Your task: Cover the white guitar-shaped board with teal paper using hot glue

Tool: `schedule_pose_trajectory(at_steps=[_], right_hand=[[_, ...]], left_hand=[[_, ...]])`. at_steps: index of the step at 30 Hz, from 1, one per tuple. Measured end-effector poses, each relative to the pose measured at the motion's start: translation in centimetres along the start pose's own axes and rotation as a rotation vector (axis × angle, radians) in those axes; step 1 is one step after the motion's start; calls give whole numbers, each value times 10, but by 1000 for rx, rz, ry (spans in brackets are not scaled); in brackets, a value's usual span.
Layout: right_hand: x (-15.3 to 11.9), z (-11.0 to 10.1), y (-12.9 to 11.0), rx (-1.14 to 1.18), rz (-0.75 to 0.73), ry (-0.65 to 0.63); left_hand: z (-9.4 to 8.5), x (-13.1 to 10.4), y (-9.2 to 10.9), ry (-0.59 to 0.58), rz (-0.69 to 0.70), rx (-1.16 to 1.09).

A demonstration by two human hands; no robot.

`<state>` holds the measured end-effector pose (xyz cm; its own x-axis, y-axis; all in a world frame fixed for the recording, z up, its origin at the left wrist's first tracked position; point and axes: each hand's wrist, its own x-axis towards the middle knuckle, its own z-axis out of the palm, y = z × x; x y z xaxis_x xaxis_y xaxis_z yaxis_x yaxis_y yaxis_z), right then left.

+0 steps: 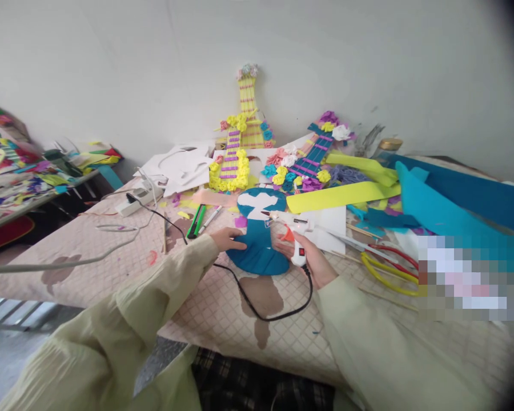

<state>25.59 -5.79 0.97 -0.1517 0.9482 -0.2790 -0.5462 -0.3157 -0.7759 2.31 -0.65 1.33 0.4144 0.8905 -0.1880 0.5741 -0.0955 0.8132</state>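
Observation:
A blue, guitar-like shape [259,251] lies on the table in front of me, with white showing on its upper part. My left hand [229,238] rests at its left edge, fingers apart and touching the blue surface. My right hand [310,257] is wrapped round a white hot glue gun [298,252] with an orange trigger and a red switch. The gun's nozzle points left, over the narrow middle of the blue shape. A black cord runs from the gun's handle down and leftward across the table.
Decorated paper pieces [229,171] stand against the wall. A green cutter [196,221] and a power strip [139,197] lie left. Yellow strips [342,197], scissors [389,274] and blue sheets [445,200] lie right. The tablecloth [124,251] is stained.

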Motion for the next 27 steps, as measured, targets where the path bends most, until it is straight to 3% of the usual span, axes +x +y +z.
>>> schedule_pose_trajectory(at_steps=[7, 15, 21, 23, 27], right_hand=[[3, -5, -4, 9, -174, 33], [3, -9, -9, 1, -369, 178], [-4, -8, -21, -40, -406, 19], [-5, -9, -26, -78, -409, -13], [-4, -14, -38, -89, -434, 64]], left_hand=[[23, 1, 12, -33, -6, -215], [44, 4, 29, 68, 15, -322], [55, -23, 44, 24, 141, -447], [60, -30, 46, 70, 184, -423], [59, -31, 48, 252, 250, -419]])
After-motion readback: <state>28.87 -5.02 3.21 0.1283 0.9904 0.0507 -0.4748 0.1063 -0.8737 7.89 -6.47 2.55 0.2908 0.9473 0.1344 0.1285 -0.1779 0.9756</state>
